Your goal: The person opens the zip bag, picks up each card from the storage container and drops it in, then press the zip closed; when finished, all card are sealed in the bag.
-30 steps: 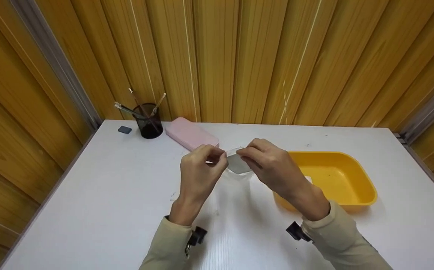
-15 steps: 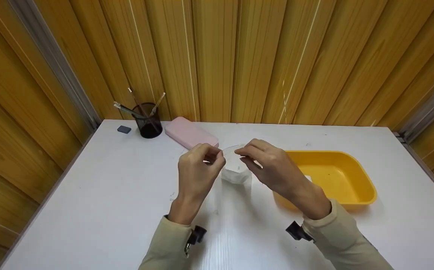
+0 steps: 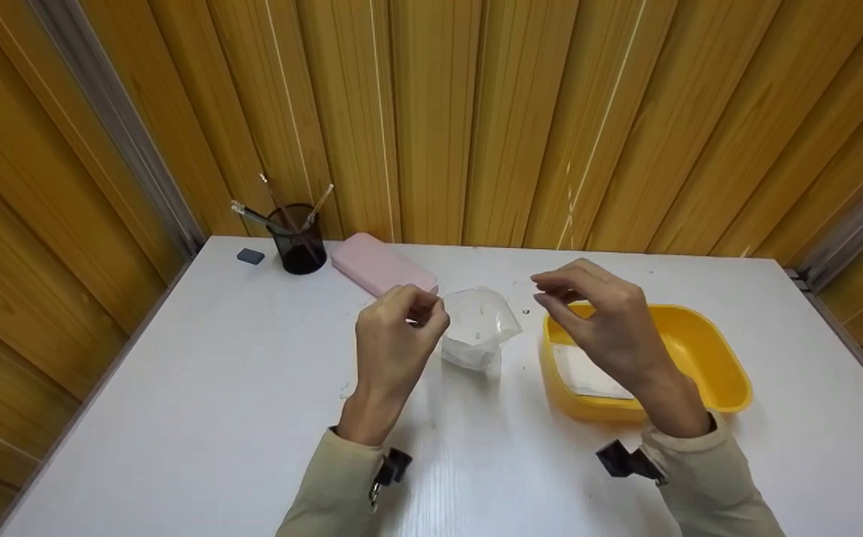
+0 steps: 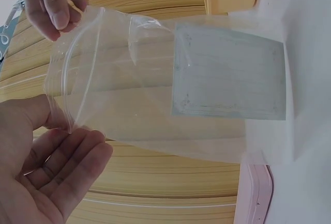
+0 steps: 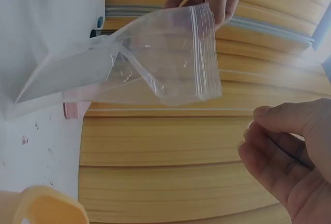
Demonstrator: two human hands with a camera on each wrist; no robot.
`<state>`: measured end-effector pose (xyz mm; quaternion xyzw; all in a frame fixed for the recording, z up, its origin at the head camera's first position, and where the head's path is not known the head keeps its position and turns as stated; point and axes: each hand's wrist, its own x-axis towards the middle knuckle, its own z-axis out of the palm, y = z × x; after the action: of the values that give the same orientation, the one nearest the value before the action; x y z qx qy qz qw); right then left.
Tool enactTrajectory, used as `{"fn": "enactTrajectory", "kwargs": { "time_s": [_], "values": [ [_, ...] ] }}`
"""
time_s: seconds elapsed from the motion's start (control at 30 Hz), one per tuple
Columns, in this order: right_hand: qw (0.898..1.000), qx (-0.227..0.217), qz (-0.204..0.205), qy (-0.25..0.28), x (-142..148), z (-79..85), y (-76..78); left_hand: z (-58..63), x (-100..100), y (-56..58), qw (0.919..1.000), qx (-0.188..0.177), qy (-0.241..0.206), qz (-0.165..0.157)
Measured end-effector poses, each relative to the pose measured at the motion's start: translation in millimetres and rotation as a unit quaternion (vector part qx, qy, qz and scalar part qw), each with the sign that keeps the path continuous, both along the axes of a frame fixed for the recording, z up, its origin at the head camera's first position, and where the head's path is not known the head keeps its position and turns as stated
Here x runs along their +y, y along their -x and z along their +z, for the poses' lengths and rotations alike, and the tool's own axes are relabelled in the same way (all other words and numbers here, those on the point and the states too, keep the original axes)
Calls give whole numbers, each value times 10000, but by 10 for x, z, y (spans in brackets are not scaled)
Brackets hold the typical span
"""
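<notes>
My left hand (image 3: 395, 335) pinches one top corner of a clear zip-lock plastic bag (image 3: 480, 328) between thumb and fingers. The bag stands with its bottom on the white table. Inside its lower part is a flat, pale grey rectangular card (image 4: 230, 73), faintly printed, seen best in the left wrist view. To the right of the bag, my right hand (image 3: 617, 328) hovers over the edge of the yellow tray. Its thumb and fingers are loosely bent with a gap between them. The right wrist view shows that hand (image 5: 289, 157) apart from the bag, holding nothing.
The yellow plastic tray (image 3: 733, 373) at right has a white flat piece (image 3: 588, 373) inside. Behind the bag lies a pink case (image 3: 383, 265). A black mesh pencil cup (image 3: 302, 250) and a small dark blue block (image 3: 250, 256) stand back left. A wood-look wall closes the rear.
My right hand has let go of the bag and moved right, over the tray's edge. The bag's right corner now hangs free. My left hand has stayed almost in place, still pinching the bag.
</notes>
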<state>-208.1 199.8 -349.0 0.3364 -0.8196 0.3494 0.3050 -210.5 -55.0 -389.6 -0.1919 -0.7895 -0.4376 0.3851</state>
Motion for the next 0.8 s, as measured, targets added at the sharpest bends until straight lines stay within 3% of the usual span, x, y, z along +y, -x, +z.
{"fn": "enactTrajectory", "kwargs": {
  "time_s": [0.27, 0.47, 0.8],
  "values": [
    [9935, -685, -839, 346, 311, -206, 26, -4, -2, 3, 9999, -97, 26, 52],
    [9847, -1185, -1229, 338, 491, -312, 101, -28, -16, 16, 10000, 24, 20, 69],
    [9619, -2047, -1814, 48, 739, -431, 132, -23, 5, 44, 10000, -6, 26, 55]
  ]
}}
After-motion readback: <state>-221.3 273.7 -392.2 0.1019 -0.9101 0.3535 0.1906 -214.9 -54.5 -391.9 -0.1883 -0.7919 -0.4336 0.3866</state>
